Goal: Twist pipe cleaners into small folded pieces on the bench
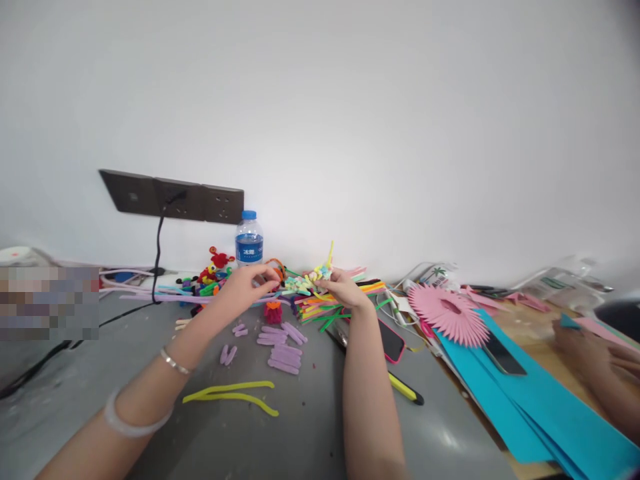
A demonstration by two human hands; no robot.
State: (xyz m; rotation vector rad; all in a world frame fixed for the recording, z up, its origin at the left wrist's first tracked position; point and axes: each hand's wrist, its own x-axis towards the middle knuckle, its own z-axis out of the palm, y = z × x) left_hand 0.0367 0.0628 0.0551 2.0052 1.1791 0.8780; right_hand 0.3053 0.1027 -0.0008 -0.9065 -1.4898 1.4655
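My right hand [345, 290] is closed in a pinch on a pastel fuzzy craft piece [321, 272], with a thin yellow pipe cleaner [331, 252] standing up from it. To its left my left hand [257, 283] reaches over the pile, thumb and fingers curved with a gap between them and nothing visible held. More pastel fuzzy pieces [297, 285] lie between the hands. Below are short cut purple pipe cleaner pieces [285, 359] in small groups. A folded yellow pipe cleaner [230, 391] rests nearer to me. Multicoloured pipe cleaners [320, 312] lie under my right hand.
A water bottle [249, 240] stands against the wall below the socket panel [173, 197]. A yellow cutter [406, 389] and a pink-edged phone [393, 341] flank my right forearm. Rightward are a pink paper fan [447, 315], blue sheets [530, 400] and another person's hand [585, 350].
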